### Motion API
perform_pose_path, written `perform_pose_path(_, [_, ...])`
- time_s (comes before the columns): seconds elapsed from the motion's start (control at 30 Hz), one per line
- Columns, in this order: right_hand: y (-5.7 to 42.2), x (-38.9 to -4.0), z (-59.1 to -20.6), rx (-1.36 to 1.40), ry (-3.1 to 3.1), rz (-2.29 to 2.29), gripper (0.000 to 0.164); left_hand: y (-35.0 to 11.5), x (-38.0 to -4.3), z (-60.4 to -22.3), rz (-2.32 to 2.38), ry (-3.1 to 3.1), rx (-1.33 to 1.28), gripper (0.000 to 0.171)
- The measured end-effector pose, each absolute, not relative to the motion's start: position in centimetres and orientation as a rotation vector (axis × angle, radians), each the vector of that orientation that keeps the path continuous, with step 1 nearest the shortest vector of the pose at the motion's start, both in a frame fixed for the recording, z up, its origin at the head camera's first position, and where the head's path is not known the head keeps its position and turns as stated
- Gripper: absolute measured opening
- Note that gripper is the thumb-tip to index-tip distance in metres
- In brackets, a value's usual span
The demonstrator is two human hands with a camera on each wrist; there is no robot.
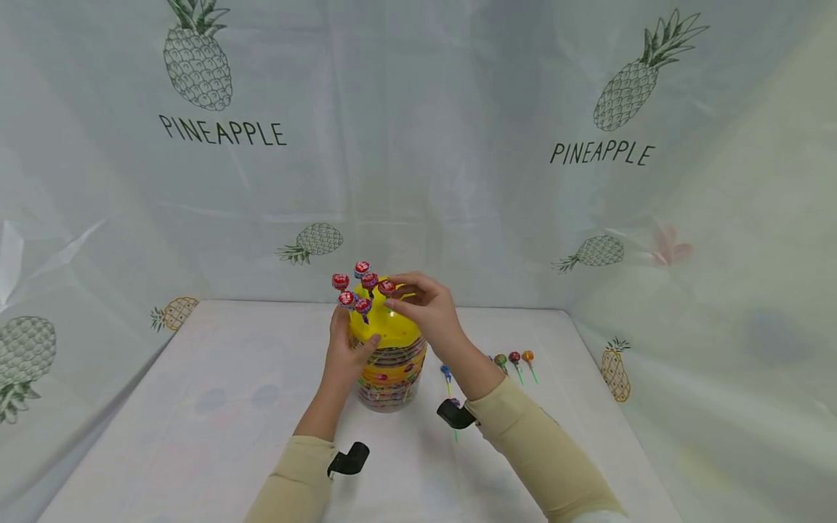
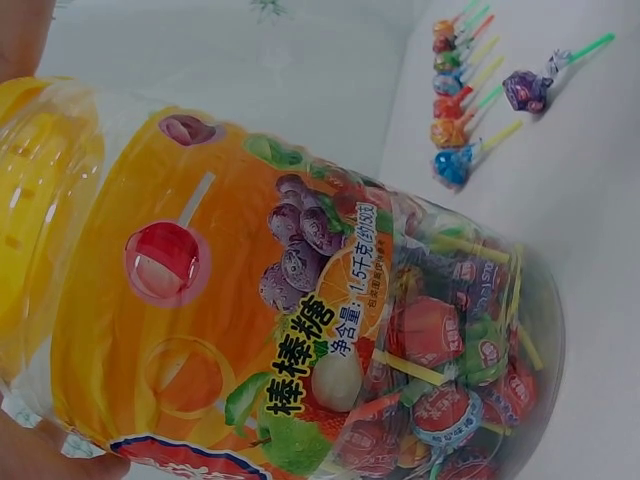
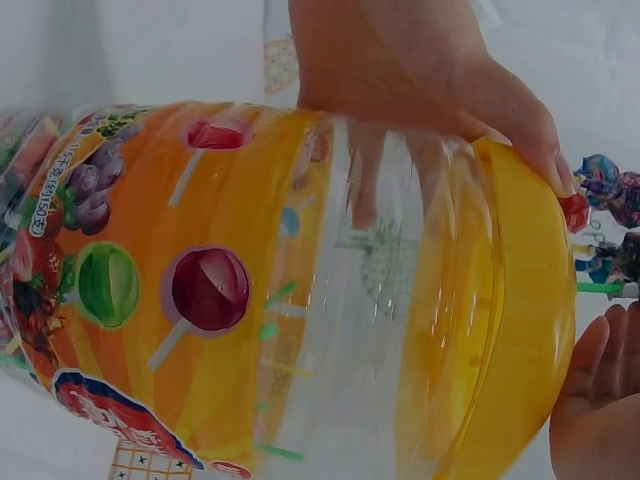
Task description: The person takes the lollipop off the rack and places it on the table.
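A clear plastic candy jar [image 1: 391, 374] with a fruit-printed label stands upright on the table, wrapped lollipops visible in its lower part. My left hand [image 1: 343, 357] grips it from the left near the top, thumb toward the yellow lid [image 1: 399, 333]. Several red-and-blue wrapped lollipops [image 1: 346, 299] stand up from the lid, heads upward. At the lid's right side, my right hand [image 1: 431, 311] pinches a red-wrapped lollipop [image 1: 386, 288] between thumb and fingers. Its green stick partly shows in the right wrist view, where the fingers are only partly in frame.
Right of the jar, a row of lollipops [image 2: 447, 82] in mixed colours lies on the white table [image 1: 216, 436]. A purple lollipop [image 2: 527, 90] lies apart from that row. Pineapple-printed sheeting [image 1: 418, 160] hangs behind and at both sides.
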State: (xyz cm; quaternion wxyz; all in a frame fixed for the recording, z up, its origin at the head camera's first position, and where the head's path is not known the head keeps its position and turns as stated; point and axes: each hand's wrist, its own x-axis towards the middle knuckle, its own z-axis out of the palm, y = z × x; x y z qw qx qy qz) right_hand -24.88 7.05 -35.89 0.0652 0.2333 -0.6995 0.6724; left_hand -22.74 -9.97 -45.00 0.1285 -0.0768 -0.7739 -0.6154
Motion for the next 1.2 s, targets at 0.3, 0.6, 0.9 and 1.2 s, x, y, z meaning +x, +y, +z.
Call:
perform_pose_path(0.3, [6.7, -25.1, -35.8, 0.679, -2.127, 2.042, 0.030, -10.0, -22.7, -45.1, -1.770, -2.262, -0.225, 0.086])
perform_pose_path(0.6, [7.0, -24.9, -35.0, 0.711, -2.040, 2.079, 0.026, -10.0, -22.8, -45.1, -1.771, -2.242, -0.251, 0.085])
perform_pose_path(0.9, [9.1, -24.5, -35.3, 0.731, -1.975, 2.127, 0.026, -9.9, -22.8, -45.3, -1.720, -2.260, -0.259, 0.086])
perform_pose_path(1.2, [11.5, -24.1, -36.9, 0.639, -2.010, 2.150, 0.025, -9.9, -22.9, -45.4, -1.741, -2.246, -0.264, 0.086])
